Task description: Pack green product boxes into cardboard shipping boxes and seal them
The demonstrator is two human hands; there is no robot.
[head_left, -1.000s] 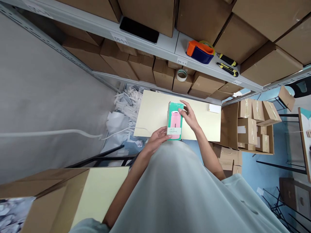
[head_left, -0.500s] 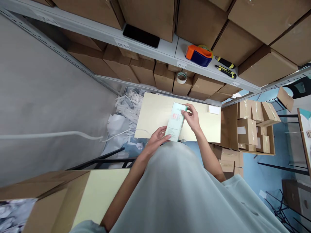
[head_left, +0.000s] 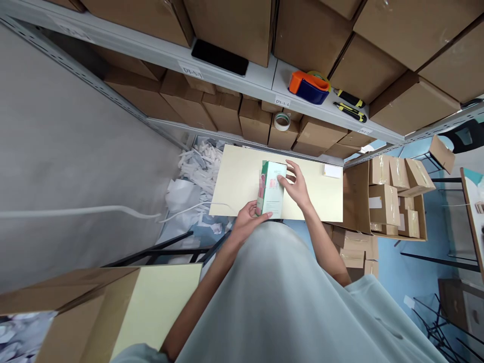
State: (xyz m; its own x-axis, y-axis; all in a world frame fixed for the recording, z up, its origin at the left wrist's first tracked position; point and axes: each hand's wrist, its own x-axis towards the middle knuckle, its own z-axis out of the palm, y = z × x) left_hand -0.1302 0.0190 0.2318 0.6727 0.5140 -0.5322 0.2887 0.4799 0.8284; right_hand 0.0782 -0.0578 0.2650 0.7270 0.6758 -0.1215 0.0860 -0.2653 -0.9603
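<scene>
A slim pale-green product box point(head_left: 274, 194) with pink print is held over the near part of the cream tabletop point(head_left: 242, 161). Its darker green side, with a pink picture on it, faces left. My left hand point(head_left: 247, 219) grips the lower left corner, thumb on the front and fingers behind. At the upper right edge, my right hand point(head_left: 297, 185) has its thumb on the printed front and its fingers around the far edge. A small white box point(head_left: 332, 171) lies on the tabletop to the right of my right hand.
Above the table, a shelf point(head_left: 260, 83) carries cardboard boxes, a black phone point(head_left: 219, 57), an orange-and-blue tape dispenser point(head_left: 309, 87) and two utility knives point(head_left: 351, 112). A tape roll point(head_left: 282, 121) sits lower. Right stands an open carton point(head_left: 357, 201) of smaller boxes; left lies paper scrap point(head_left: 200, 169).
The product box has turned about its long axis, so its green left side with the pink picture now shows. Both hands still hold it; my left hand has shifted slightly right.
</scene>
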